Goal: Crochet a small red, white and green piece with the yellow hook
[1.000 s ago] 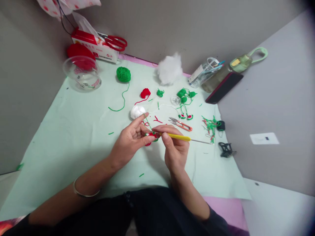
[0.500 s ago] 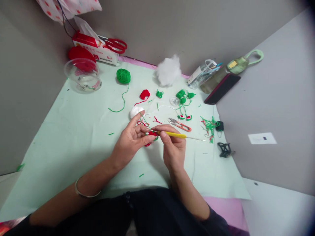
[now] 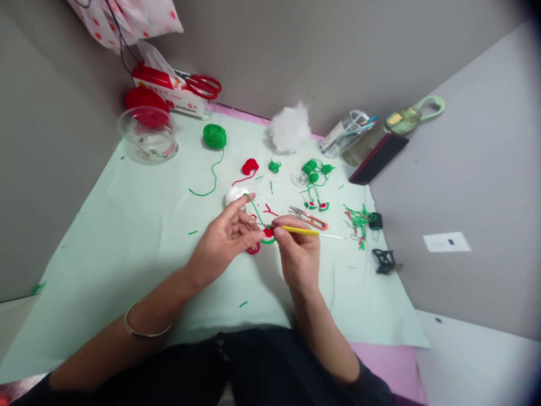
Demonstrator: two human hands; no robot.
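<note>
My left hand point(image 3: 220, 239) pinches the left edge of a small crocheted piece point(image 3: 269, 232) in red, white and green. A strand of green yarn point(image 3: 257, 208) runs from its raised index finger down to that piece. Between the thumb and fingers of my right hand point(image 3: 301, 248) is a crochet hook point(image 3: 302, 230) with a yellow handle. The hook's left tip is at the top of the piece, close to my left fingers; its other metal end points right. Red yarn point(image 3: 253, 248) hangs in loops below my left thumb. A white yarn ball point(image 3: 236, 195) lies behind my left hand.
Orange-handled thread snips point(image 3: 310, 218) lie just right of my right hand. Farther back are a green yarn ball point(image 3: 214, 136), a small red bundle point(image 3: 250, 166), white stuffing point(image 3: 289, 128) and green crocheted pieces point(image 3: 313, 168). A clear tub point(image 3: 147, 135) stands left, a bottle point(image 3: 372, 141) right.
The crocheted piece has turned, and more of its red face and green edge shows between my hands. The green strand stands out more from my left index finger. The view has shifted slightly.
</note>
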